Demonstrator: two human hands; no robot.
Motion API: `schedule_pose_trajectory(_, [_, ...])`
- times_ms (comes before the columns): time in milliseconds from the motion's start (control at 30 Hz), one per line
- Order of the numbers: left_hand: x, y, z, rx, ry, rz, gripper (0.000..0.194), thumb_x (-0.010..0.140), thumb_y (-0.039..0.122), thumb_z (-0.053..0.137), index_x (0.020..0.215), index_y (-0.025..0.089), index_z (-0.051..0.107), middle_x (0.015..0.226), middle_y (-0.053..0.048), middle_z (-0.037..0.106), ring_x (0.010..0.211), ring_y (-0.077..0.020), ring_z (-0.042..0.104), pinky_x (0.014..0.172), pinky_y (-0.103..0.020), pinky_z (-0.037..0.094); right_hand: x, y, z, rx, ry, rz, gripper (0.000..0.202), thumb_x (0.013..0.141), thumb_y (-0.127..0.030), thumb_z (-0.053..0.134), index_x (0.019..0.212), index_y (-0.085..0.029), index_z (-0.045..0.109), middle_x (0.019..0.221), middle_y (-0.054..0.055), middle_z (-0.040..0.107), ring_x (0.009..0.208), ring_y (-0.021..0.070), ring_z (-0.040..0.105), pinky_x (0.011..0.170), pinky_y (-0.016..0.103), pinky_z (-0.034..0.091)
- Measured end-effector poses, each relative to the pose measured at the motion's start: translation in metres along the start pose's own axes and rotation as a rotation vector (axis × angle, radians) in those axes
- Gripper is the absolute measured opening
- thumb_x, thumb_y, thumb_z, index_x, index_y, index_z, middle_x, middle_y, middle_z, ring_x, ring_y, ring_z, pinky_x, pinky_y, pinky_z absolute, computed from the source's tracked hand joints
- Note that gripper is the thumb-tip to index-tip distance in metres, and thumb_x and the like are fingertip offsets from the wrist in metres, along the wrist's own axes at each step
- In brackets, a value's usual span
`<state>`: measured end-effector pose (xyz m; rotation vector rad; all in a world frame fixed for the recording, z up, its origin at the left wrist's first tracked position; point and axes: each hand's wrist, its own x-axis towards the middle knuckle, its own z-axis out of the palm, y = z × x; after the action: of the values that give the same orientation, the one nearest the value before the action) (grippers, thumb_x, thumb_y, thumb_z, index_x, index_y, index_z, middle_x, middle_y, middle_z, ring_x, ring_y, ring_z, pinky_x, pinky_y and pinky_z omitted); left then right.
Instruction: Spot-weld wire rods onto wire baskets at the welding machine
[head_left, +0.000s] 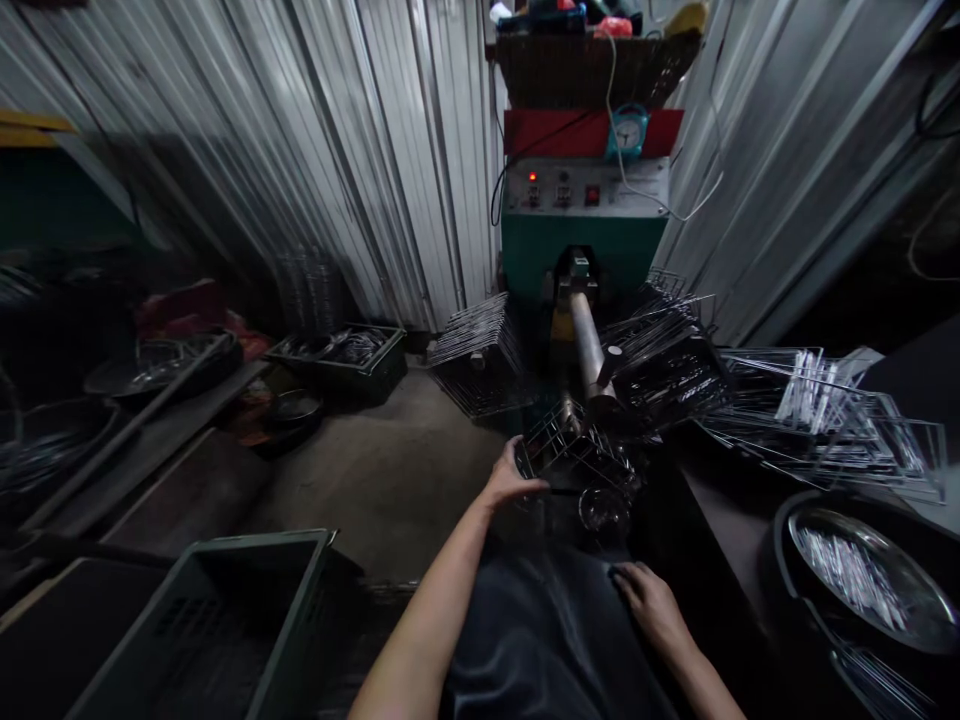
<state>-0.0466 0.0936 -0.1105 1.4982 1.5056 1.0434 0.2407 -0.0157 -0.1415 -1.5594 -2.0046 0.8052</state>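
My left hand (516, 478) grips the near left end of a dark wire rack (574, 452), thumb pointing right and fingers curled over the end. The rack sits under the metal arm (589, 335) of a green machine (585, 235); a round wire shape (602, 508) shows at its near side. Lower right, my right hand (646, 595) rests beside the dark apron (547, 625) on my lap, fingers stretched out, apart from the rack. I see nothing held in it, though its fingertips are dim.
Stacked wire frames (484, 355) stand left of the machine, and more wire frames (817, 420) lie on the right. A tub (787, 540) of metal rods is at lower right. A green crate (202, 620) stands at lower left; another crate (341, 360) with metal parts lies behind.
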Motion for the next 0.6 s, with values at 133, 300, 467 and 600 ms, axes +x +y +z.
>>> schedule_pose_trajectory(133, [-0.018,0.015,-0.016,0.297,0.111,0.060,0.088,0.045,0.044,0.078,0.119,0.017,0.038,0.122,-0.013,0.050,0.116,-0.0287,0.045,0.100,-0.047,0.031,0.002,-0.039,-0.019,0.042,-0.079,-0.091,0.030,0.083,-0.039,0.044,0.098,-0.020,0.061,0.094,0.007,0.066,0.087,0.0201,0.062,0.078,0.031,0.048])
schedule_pose_trajectory(300, [-0.053,0.051,-0.025,0.698,0.011,0.301,0.091,0.044,0.048,0.076,0.120,0.016,0.040,0.135,-0.019,0.038,0.128,-0.0337,0.028,0.104,-0.058,0.011,0.011,-0.118,-0.049,-0.147,-0.139,-0.109,0.024,0.081,-0.027,0.046,0.104,-0.020,0.048,0.081,0.004,0.065,0.075,0.0176,0.062,0.064,0.025,0.042])
schedule_pose_trajectory(467, [-0.075,0.087,-0.018,0.915,-0.107,0.419,0.087,0.049,0.048,0.071,0.122,0.013,0.040,0.134,-0.023,0.037,0.126,-0.0376,0.029,0.101,-0.065,0.008,0.037,-0.159,-0.057,-0.519,-0.212,0.002,0.024,0.074,-0.018,0.050,0.098,-0.017,0.049,0.083,0.007,0.066,0.076,0.0201,0.061,0.058,0.025,0.033])
schedule_pose_trajectory(600, [-0.082,0.111,-0.009,0.985,-0.094,0.489,0.079,0.052,0.045,0.068,0.120,0.012,0.043,0.133,-0.023,0.039,0.124,-0.0389,0.030,0.100,-0.066,0.010,0.044,-0.165,-0.045,-0.583,-0.030,0.056,0.023,0.080,-0.017,0.044,0.101,-0.017,0.051,0.086,0.007,0.067,0.077,0.0196,0.062,0.057,0.025,0.031])
